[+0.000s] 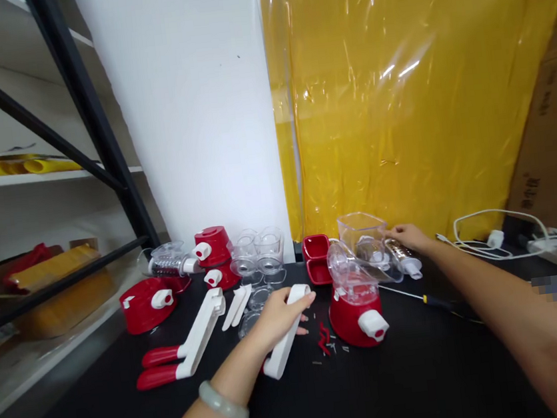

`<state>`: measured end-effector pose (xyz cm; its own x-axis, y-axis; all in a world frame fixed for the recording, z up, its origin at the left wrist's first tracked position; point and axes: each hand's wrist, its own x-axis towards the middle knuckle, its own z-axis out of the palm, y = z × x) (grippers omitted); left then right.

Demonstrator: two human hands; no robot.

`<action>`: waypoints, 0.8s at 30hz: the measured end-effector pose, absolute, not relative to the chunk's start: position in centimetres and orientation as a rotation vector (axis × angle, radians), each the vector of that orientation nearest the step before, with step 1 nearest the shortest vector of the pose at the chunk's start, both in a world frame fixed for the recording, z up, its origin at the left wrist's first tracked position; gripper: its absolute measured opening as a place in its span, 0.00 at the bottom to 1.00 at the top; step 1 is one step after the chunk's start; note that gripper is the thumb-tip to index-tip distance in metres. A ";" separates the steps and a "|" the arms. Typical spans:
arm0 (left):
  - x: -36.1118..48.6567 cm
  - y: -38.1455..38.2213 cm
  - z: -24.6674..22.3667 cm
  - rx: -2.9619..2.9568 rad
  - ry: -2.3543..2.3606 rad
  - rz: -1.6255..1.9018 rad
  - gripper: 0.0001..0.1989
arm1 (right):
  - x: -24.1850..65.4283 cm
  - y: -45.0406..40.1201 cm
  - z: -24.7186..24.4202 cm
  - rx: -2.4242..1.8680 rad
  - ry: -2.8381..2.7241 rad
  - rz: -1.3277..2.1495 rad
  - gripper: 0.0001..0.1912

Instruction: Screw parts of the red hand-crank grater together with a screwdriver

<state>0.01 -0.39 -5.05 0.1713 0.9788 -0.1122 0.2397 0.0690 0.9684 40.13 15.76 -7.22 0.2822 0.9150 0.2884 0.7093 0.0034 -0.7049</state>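
Nearest, a long, flat white plastic crank arm (281,357) is held aslant by the left hand (281,316), clasped between thumb and fingers over the black tabletop (380,398). A firm but light grip is advised, since small silvery screws (345,349) and thin, angular red pieces (322,341) are scattered just to its right and could easily be brushed away. Behind these, a rounded red plastic base (354,318) with a white side knob (373,325) is seen upright, and is best left unbumped. Farther back, the right hand (408,238) is extended, its fingers curled beside a shiny metal drum (404,256) with a white end and a clear, boxy plastic hopper (358,227); whether either is gripped cannot be told. The drum is best handled by its white end, its textured surface being possibly sharp.
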 end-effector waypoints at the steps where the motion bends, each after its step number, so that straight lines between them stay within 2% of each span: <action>1: 0.0 -0.4 -5.0 1.386 1.278 0.884 0.29 | 40.1 15.9 -7.2 -1.752 -1.484 0.279 0.25; 5: 0.1 -0.6 -4.8 1.389 1.285 0.869 0.29 | 40.5 14.8 -7.4 -1.790 -1.540 0.150 0.19; 10: 0.1 -0.8 -4.5 1.406 1.282 0.855 0.28 | 41.2 10.8 -8.2 -1.790 -1.731 0.284 0.37; 12: 0.1 -0.8 -4.5 1.404 1.277 0.854 0.28 | 41.1 9.8 -8.5 -1.822 -1.768 0.300 0.39; 17: 0.1 -0.8 -4.5 1.398 1.278 0.857 0.28 | 41.1 10.3 -8.8 -1.991 -1.705 0.105 0.35; 24: 0.2 -0.9 -4.4 1.405 1.299 0.870 0.29 | 38.7 11.0 -8.1 -2.016 -1.720 0.065 0.28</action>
<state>0.22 -0.94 -4.37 0.1664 0.9792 -0.1158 0.2653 0.0687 0.9617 38.71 11.02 -8.10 0.2063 0.9403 0.2707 0.9171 -0.0894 -0.3884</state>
